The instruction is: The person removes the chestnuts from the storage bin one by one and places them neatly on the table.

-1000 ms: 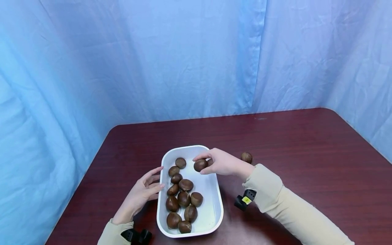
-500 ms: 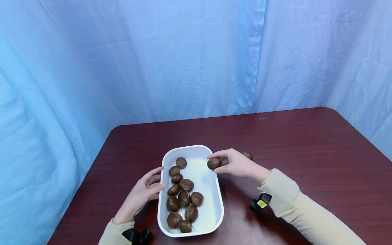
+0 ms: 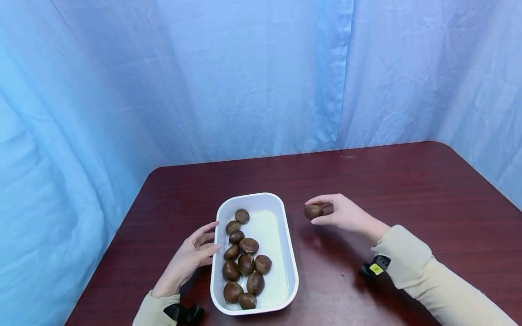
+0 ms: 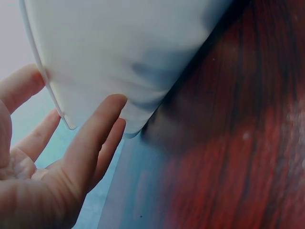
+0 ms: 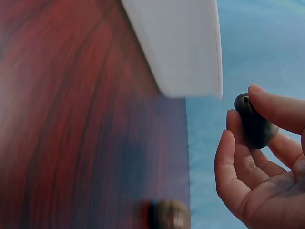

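Note:
My right hand [image 3: 346,213] pinches a brown chestnut [image 3: 313,212] between thumb and fingers, just right of the white tray [image 3: 290,258]. The same chestnut [image 5: 257,121] shows dark in the right wrist view, held above the table. Another chestnut [image 5: 169,214], blurred, lies on the table below; in the head view the right hand mostly hides it. My left hand [image 3: 189,258] rests its extended fingers against the tray's left side. In the left wrist view, those fingers [image 4: 97,129] touch the outer wall and rim. Several chestnuts [image 3: 246,264] lie inside, mostly along the left side.
The dark red wooden table [image 3: 391,190] stretches to the right and behind the tray. Light blue curtains [image 3: 244,81] hang past its far edge and at both sides. A small black wrist camera [image 3: 369,270] sits below the right cuff.
From over the tray, my right hand has carried the chestnut rightward past the rim, over the table. It now covers the chestnut lying there. The left hand has stayed at the tray.

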Available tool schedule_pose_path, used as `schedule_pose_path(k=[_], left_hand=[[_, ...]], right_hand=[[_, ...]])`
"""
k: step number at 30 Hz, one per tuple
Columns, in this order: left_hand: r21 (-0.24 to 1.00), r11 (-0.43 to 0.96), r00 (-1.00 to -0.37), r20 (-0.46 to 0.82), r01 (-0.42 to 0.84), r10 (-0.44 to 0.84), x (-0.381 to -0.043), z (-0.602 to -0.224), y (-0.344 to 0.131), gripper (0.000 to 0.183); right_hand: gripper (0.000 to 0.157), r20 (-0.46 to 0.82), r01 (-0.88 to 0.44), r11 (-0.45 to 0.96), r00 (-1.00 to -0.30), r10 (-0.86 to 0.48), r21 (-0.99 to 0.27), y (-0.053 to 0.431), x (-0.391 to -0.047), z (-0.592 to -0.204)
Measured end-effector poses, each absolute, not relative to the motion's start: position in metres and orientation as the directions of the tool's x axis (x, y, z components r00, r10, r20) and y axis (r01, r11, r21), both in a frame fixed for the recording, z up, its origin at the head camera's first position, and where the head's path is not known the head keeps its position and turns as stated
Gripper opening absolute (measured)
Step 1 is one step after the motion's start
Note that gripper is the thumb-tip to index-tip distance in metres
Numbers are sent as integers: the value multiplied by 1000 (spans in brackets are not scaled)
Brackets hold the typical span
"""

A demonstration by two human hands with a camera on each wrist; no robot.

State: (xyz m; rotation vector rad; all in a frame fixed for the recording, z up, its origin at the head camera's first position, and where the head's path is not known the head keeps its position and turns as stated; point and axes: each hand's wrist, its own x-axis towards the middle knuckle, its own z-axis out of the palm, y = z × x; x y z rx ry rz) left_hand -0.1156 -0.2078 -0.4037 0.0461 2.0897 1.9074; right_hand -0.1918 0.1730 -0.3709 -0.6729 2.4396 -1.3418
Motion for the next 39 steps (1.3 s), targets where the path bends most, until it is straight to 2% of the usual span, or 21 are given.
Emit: schedule_pose_path(k=[7, 15, 39], left_hand=[[976, 108, -952, -211, -191, 222, -116, -405, -207, 64], [976, 102, -951, -209, -191, 228, -117, -405, -207, 62], [979, 99, -950, -195, -176, 242, -120, -407, -205, 62]], right_hand=[[48, -2, -273, 556, -897, -443, -785, 203, -197, -374], [44, -10, -246, 628, -927, -376, -738, 230, -206, -384], [43, -90, -176, 749, -950, -300, -639, 253, -224, -403]])
